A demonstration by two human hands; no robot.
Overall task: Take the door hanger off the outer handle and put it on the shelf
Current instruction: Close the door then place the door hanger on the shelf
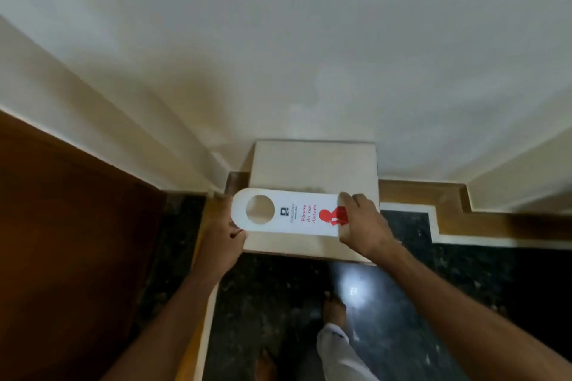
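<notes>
Door hanger [288, 213], white with red "Please do not disturb", lies flat at frame centre over the pale shelf [312, 164]; the left hand [221, 235] pinches its rounded, holed end; the right hand [362, 226] pinches the red-printed end; a brown door [62, 241] fills the lower left.

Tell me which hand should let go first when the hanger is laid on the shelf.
Left, probably. The left hand only pinches the rounded hole end of the door hanger, which overhangs the left edge of the shelf. The right hand grips the printed end above the shelf top, so it can steady it.
</notes>
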